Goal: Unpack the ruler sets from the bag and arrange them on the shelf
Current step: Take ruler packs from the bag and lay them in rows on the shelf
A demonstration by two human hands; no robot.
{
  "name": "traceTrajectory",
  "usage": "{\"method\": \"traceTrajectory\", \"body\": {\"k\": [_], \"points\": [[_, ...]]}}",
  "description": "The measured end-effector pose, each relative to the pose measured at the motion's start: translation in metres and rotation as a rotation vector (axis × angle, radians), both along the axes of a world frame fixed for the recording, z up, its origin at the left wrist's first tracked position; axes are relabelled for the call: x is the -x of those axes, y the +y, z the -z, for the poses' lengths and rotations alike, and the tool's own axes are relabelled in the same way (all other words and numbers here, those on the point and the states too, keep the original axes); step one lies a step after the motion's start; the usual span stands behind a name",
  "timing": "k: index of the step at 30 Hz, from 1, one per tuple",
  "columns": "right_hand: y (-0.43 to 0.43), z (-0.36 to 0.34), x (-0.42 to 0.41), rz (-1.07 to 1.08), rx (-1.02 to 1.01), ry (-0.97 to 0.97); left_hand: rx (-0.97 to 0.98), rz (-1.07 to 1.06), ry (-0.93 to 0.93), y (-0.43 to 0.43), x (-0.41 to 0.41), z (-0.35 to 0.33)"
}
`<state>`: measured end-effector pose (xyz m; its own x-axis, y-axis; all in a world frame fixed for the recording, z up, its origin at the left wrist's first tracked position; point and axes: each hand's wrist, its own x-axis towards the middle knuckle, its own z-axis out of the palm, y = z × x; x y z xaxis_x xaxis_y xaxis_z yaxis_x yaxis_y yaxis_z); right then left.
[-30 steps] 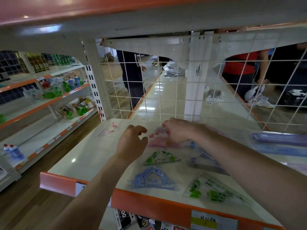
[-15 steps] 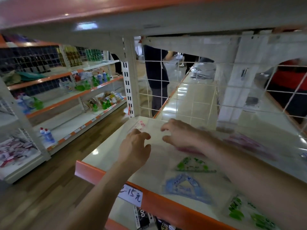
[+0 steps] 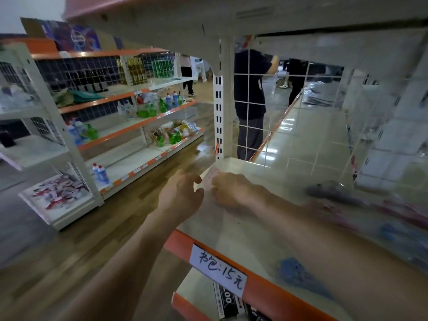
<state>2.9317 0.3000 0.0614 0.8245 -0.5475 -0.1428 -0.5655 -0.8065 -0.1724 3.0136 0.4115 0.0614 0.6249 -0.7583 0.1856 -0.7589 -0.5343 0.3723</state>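
Head cam, and pretty motion-smeared. Looking down onto a cream shelf (image 3: 234,230) with an orange front edge. Can spot a pink ruler set (image 3: 212,175) lying flat right at the far left corner of it: clear plastic packet with pale pink print, too blurry to make out the shapes inside. Got the right hand (image 3: 231,189) resting on top of that packet with fingers bent down onto it; can't tell whether pinching or just pressing. Got the left hand (image 3: 181,196) just beside it at the shelf's left edge, with fingers loosely curled around nothing visible and the thumb tip close to the packet's edge. Also seeing a blue ruler set (image 3: 298,273) near the front edge, a blue triangle-ish print in clear wrap. Toward the right end, only seeing purple and pink smears of more packets (image 3: 333,193). Stuck on the front edge, a white handwritten price tag (image 3: 218,269). Beyond the wire mesh back (image 3: 268,135), can see a person in a dark top (image 3: 249,89) standing, plus bottles (image 3: 162,105) on shelves across the aisle.
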Motion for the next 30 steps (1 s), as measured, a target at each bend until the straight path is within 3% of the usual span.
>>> {"method": "traceTrajectory", "body": {"k": [4,7,12,18,25,30], "points": [[0.013,-0.007,0.002,-0.148,-0.037,-0.096,-0.124,-0.074,-0.002,-0.017,-0.018,0.001],[0.013,-0.010,0.002,-0.222,-0.060,-0.101,-0.208,-0.131,0.175,-0.024,-0.026,0.003],[0.016,-0.002,-0.010,-0.231,-0.111,-0.070,0.007,-0.198,0.565,-0.026,-0.043,0.009],[0.020,0.000,-0.007,-0.258,-0.206,-0.183,0.213,-0.222,0.700,-0.018,-0.042,-0.007],[0.008,-0.023,0.035,-0.029,-0.291,-0.447,0.304,-0.093,0.778,-0.023,-0.004,-0.029],[-0.001,-0.037,0.080,0.039,-0.206,-0.408,0.365,-0.025,1.020,-0.035,0.031,-0.030]]}}
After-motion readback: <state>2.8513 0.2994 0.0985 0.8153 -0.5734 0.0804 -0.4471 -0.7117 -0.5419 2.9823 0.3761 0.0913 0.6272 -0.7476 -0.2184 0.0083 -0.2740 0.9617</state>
